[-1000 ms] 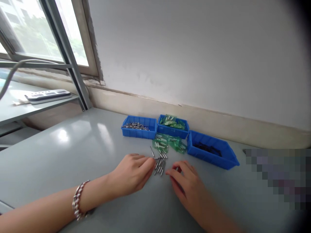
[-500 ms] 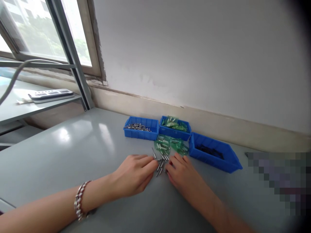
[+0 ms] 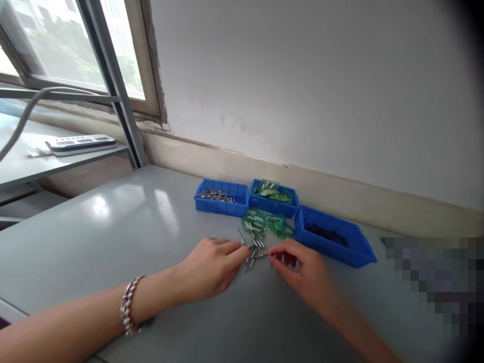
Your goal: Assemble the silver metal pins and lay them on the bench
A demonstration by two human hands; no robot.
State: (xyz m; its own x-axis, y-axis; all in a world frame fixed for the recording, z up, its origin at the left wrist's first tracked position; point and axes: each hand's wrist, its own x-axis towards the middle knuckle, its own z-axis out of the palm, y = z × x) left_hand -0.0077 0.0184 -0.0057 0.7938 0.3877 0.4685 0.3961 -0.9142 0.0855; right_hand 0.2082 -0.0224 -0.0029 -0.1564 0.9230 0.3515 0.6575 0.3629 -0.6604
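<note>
Several thin metal pins (image 3: 251, 258) lie in a loose pile on the grey table (image 3: 166, 222). My right hand (image 3: 298, 264), right of the pile, pinches one metal pin (image 3: 261, 256) between thumb and forefinger, its tip pointing left. At the pile's left edge is my left hand (image 3: 217, 264), fingers closed together and fingertips at the pins; what they hold, if anything, is hidden. Green bags with metal pins (image 3: 254, 226) lie just behind the pile.
Behind stand a blue bin of metal pins (image 3: 221, 206), a blue bin of green bags (image 3: 270, 204) and, to the right, a blue bin of dark pieces (image 3: 333, 249). A power strip (image 3: 81, 144) rests on the left shelf.
My right hand has drawn slightly right, away from the pile, and a pin now shows between its fingertips. My left hand has barely moved.
</note>
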